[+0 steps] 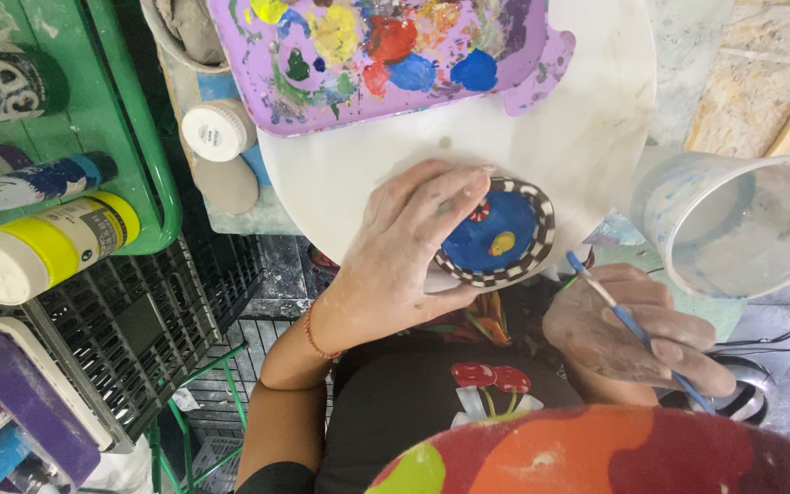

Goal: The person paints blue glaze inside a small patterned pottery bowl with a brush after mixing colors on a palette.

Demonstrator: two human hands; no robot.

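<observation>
My left hand (404, 252) grips a small round bowl (505, 233) by its rim, tilted on the edge of a round white board (587, 128). The bowl is blue inside with a yellow shape and a red-and-white shape, and has a black-and-white checked rim. My right hand (628, 334) holds a thin blue-handled paintbrush (633, 325), its bristle tip just right of the bowl's rim. Both hands are smeared with paint.
A purple palette tray (377, 55) with many paint blobs lies at the top of the board. A clear plastic water cup (742, 224) stands at the right. Paint bottles (43, 247) lie in a green tray (153, 137) at the left, over black wire crates (157, 320).
</observation>
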